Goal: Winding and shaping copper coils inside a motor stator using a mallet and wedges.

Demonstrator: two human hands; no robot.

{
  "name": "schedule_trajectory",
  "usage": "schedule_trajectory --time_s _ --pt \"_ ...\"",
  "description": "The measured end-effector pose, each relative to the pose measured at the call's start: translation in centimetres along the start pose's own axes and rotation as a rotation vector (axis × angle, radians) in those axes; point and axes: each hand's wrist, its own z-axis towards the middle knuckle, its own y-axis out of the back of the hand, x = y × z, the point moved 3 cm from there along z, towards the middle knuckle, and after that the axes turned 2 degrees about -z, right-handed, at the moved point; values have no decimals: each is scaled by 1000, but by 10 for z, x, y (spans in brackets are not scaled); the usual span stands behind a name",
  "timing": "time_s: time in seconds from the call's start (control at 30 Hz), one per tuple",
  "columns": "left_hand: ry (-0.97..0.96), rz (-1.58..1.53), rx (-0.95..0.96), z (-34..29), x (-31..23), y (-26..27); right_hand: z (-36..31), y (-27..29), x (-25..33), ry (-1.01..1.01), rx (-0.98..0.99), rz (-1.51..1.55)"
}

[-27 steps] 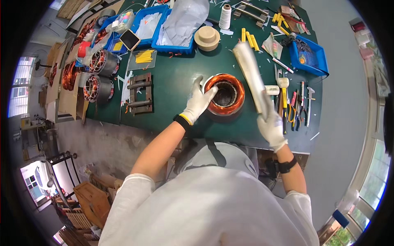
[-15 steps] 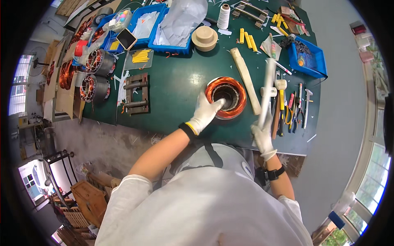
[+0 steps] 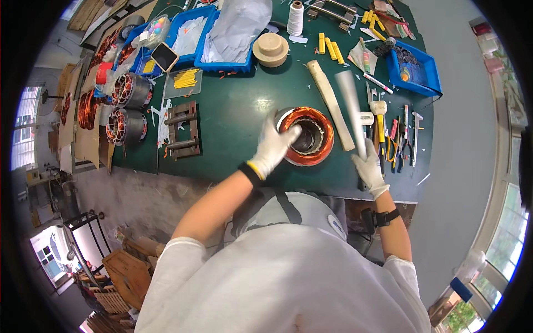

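Observation:
A motor stator (image 3: 323,123) stands on the green table in front of me, its ring of copper windings facing up around a dark bore. My gloved left hand (image 3: 272,145) grips its left side, thumb over the rim by the bore and fingers outside, partly blurred. In my gloved right hand (image 3: 369,169) is a pale stick (image 3: 350,94), held by its lower end and smeared by motion. The stick points away from me, apart from the stator. Between the two lies a long wooden bat-shaped piece (image 3: 328,102).
Right of the stick lie a mallet (image 3: 378,107), pliers, scissors and a caliper (image 3: 416,139). A blue bin (image 3: 427,83) sits at the far right. Leftward are a metal frame (image 3: 182,130), wound stators (image 3: 126,126), a phone (image 3: 165,57) and paper-filled blue bins (image 3: 225,66). A beige flanged block (image 3: 270,50) stands behind.
My right hand has moved slightly up and right, and the stick now leans left instead of right. My left hand stays on the stator, its fingers shifted a little.

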Motion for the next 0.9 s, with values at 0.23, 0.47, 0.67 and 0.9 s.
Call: schedule_trajectory --time_s 0.23,0.47,0.67,0.9 --pt "-139 -128 225 2 7 -1 1 -18 2 177 -5 -60" --pt "-156 53 137 18 -6 11 2 -10 18 95 94 -64" --pt "30 37 60 -22 7 2 2 -19 14 28 106 32" --pt "-190 29 294 22 10 15 5 -25 3 -44 71 125"
